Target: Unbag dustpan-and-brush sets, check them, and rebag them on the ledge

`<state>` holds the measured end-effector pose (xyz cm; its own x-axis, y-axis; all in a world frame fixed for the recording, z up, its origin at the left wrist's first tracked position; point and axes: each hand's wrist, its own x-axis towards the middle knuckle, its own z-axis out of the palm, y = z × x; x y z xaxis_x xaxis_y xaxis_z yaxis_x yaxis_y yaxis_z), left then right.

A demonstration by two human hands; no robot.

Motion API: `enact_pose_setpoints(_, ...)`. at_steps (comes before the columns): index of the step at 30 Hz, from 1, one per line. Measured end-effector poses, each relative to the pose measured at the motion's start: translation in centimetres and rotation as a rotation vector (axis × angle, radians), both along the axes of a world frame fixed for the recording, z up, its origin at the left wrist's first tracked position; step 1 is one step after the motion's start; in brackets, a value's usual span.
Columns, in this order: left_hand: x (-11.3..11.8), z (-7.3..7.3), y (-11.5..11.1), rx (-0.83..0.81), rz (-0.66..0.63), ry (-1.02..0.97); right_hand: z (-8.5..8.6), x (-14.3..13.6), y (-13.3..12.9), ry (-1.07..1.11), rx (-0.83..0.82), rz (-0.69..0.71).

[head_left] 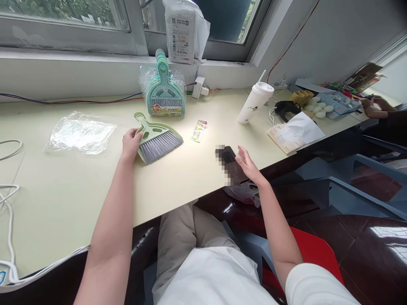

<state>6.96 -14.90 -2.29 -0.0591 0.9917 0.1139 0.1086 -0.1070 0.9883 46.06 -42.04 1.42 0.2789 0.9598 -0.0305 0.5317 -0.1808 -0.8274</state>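
Left hand (130,144) grips one green dustpan-and-brush set (157,140); right hand (248,163), fingers spread, hovers beside one phone (229,163).

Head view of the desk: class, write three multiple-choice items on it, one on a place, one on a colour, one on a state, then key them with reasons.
1. Where does the white lidded cup stand?
A. on the desk
B. on the window sill
C. on the floor

2. What colour is the small dustpan under the left hand?
A. red
B. pale green
C. black

3. How is the right hand?
A. clenched in a fist
B. open, over a dark phone
C. gripping the cup

Key: 1 A, it stands on the desk top. 2 B, its handle and pan are pale green. 3 B, the fingers are spread, grasping nothing.
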Motion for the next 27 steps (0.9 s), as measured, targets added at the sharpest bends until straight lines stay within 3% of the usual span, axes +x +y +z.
enact_pose_setpoints(3,0.0,0.0,0.0,-0.009,0.003,-0.003,0.3,-1.5,0.2,-0.038,-0.025,-0.050)
enact_pose_setpoints(9,0.1,0.5,-0.3,-0.041,0.009,-0.079,0.8,-3.8,0.7,-0.373,-0.060,0.004)
enact_pose_setpoints(14,-0.1,1.0,-0.9,-0.068,-0.074,-0.258,0.1,1.7,3.4,-0.360,-0.075,-0.017)
enact_pose_setpoints(17,-0.2,1.1,-1.2,-0.128,-0.114,-0.303,0.1,5.5,6.6,-0.341,-0.103,-0.063)
enact_pose_setpoints(19,-0.2,1.3,-1.2,-0.152,-0.149,-0.302,0.3,6.0,9.3,-0.393,-0.171,-0.152)
enact_pose_setpoints(22,-0.1,1.6,-1.5,-0.159,-0.193,-0.317,0.4,2.5,13.8,-0.510,-0.157,-0.187)
enact_pose_setpoints(27,-0.2,2.5,-2.4,-0.200,-0.185,-0.338,-0.7,-8.3,20.1,-0.499,-0.099,-0.015)
